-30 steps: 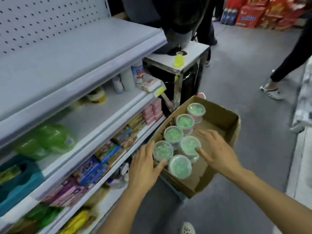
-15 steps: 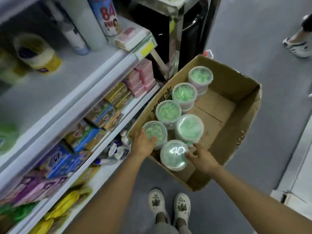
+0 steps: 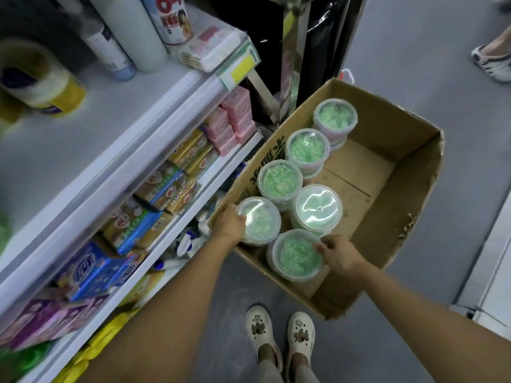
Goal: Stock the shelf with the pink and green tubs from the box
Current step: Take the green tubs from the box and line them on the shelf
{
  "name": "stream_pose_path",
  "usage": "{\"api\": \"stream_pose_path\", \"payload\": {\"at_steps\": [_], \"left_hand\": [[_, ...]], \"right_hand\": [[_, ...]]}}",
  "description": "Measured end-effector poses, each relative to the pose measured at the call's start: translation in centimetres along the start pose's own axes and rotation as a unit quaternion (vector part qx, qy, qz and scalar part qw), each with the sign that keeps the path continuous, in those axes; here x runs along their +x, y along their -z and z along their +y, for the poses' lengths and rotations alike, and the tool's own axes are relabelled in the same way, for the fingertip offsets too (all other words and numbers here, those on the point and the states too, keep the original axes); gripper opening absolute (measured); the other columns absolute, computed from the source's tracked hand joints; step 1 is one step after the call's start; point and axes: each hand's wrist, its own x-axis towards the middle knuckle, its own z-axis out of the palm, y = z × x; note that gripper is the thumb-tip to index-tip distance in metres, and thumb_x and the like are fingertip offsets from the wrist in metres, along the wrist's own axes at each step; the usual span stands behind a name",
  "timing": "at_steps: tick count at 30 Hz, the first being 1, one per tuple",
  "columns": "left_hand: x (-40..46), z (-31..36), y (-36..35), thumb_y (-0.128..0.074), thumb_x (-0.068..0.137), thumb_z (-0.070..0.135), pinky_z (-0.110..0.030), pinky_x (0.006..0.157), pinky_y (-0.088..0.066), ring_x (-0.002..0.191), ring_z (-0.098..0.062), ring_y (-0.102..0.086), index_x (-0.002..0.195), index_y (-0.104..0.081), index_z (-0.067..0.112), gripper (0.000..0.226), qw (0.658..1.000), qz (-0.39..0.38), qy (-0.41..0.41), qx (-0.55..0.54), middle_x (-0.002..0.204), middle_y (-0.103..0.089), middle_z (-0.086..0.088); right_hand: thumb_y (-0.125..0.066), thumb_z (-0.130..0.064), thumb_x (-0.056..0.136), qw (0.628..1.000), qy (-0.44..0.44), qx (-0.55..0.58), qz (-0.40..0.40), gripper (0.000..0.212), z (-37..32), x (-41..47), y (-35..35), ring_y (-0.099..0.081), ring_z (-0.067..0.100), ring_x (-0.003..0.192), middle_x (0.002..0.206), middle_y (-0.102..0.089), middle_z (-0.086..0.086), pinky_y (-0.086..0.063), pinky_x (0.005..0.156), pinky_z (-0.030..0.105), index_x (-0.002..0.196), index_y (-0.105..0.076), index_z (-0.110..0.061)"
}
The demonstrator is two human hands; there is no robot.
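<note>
Two nearest tubs, upright in near end of box (image 3: 392, 228). Left hand (image 3: 231, 225) wrapped round left tub (image 3: 260, 220); right hand (image 3: 341, 254) pinching rim of right tub (image 3: 296, 255). Shelf (image 3: 105, 111) far left, up.

Shop: stocked shelves (image 3: 154, 150), price tag (image 3: 240, 69)

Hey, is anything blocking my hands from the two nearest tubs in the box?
Nothing visible does. The left hand is already on the side of the near-left tub, and the right hand is on the rim of the nearest tub. The cardboard box is open on top.
</note>
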Motion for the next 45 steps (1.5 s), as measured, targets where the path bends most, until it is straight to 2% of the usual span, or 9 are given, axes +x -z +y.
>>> {"api": "stream_pose_path", "payload": {"at_steps": [4,7,11,16,22,25,30,38,45], "left_hand": [[-2.0,-0.1,2.3,-0.046,0.097,0.02,-0.041,0.083,-0.055,0.097,-0.031,-0.062,0.117,-0.052,0.009,0.024,0.99,0.011,0.012,-0.142,0.117,-0.061,-0.015],[-5.1,-0.2,4.8,-0.048,0.098,0.02,-0.029,0.05,-0.052,0.065,-0.02,-0.058,0.11,-0.053,0.012,0.016,0.967,0.026,0.015,-0.251,0.094,-0.062,-0.011],[-9.9,-1.2,8.8,-0.052,0.097,0.018,-0.04,0.064,-0.056,0.058,-0.021,-0.056,0.109,-0.056,0.01,0.015,0.932,0.071,0.005,-0.355,0.075,-0.059,-0.011],[-15.8,-1.9,14.3,-0.053,0.096,0.014,-0.024,0.043,-0.051,0.048,-0.016,-0.048,0.103,-0.06,0.008,0.012,0.89,0.115,-0.003,-0.44,0.061,-0.05,-0.009],[-21.9,-2.6,21.1,-0.058,0.091,0.013,-0.019,0.035,-0.039,0.037,-0.012,-0.04,0.077,-0.063,0.01,0.015,0.851,0.19,-0.029,-0.489,0.042,-0.045,0.0],[-25.1,-2.9,24.8,-0.057,0.09,0.014,-0.015,0.034,-0.028,0.033,-0.009,-0.033,0.069,-0.06,0.011,0.021,0.839,0.229,-0.066,-0.49,0.046,-0.04,-0.003],[-30.2,-3.8,31.6,-0.061,0.082,0.018,-0.016,0.039,-0.02,0.036,-0.014,-0.025,0.063,-0.052,0.013,0.022,0.822,0.277,-0.082,-0.491,0.044,-0.034,-0.003],[-34.3,-6.7,40.5,-0.063,0.085,0.016,-0.021,0.039,-0.021,0.04,-0.015,-0.024,0.084,-0.054,0.009,0.011,0.79,0.349,-0.115,-0.491,0.054,-0.035,-0.004],[-35.9,-9.0,48.1,-0.062,0.085,0.015,-0.017,0.035,-0.03,0.044,-0.016,-0.032,0.093,-0.064,0.004,0.014,0.768,0.415,-0.139,-0.468,0.06,-0.039,-0.006]], "right_hand": [[-0.051,-0.025,0.097,1.0,-0.005,0.02,0.003,0.031,-2.2,-1.3,2.0,-0.065,0.031,0.095,0.102,-0.069,0.017,-0.052,0.087,0.049,0.105,-0.066,0.002],[-0.05,-0.027,0.098,0.999,-0.004,0.048,0.011,0.031,-4.5,-2.9,3.8,-0.06,0.025,0.07,0.088,-0.066,0.015,-0.052,0.062,0.039,0.104,-0.064,0.001],[-0.054,-0.025,0.096,0.994,0.014,0.111,0.015,0.026,-8.3,-5.8,6.6,-0.044,0.017,0.051,0.064,-0.054,0.008,-0.039,0.049,0.029,0.097,-0.062,0.0],[-0.058,-0.018,0.093,0.979,0.097,0.18,0.001,0.024,-13.8,-9.9,8.7,-0.033,0.017,0.044,0.055,-0.043,0.01,-0.03,0.046,0.028,0.074,-0.055,-0.003],[-0.061,-0.018,0.091,0.959,0.186,0.215,-0.016,0.035,-21.5,-15.5,9.8,-0.034,0.018,0.041,0.049,-0.045,0.01,-0.031,0.045,0.028,0.059,-0.051,-0.005],[-0.059,-0.018,0.091,0.947,0.226,0.227,-0.041,0.036,-25.5,-18.4,10.3,-0.032,0.016,0.035,0.039,-0.042,0.004,-0.029,0.043,0.025,0.058,-0.05,-0.008],[-0.056,-0.017,0.091,0.922,0.297,0.239,-0.07,0.027,-32.5,-22.8,10.0,-0.029,0.013,0.031,0.041,-0.042,0.004,-0.028,0.041,0.022,0.065,-0.05,-0.011],[-0.055,-0.014,0.088,0.886,0.358,0.275,-0.1,0.01,-43.5,-27.0,5.0,-0.035,0.016,0.039,0.046,-0.052,0.007,-0.041,0.046,0.027,0.086,-0.055,-0.004],[-0.056,-0.012,0.09,0.896,0.35,0.251,-0.111,0.023,-50.5,-26.8,-1.9,-0.044,0.021,0.043,0.065,-0.059,0.017,-0.056,0.061,0.039,0.106,-0.051,0.004]]}}
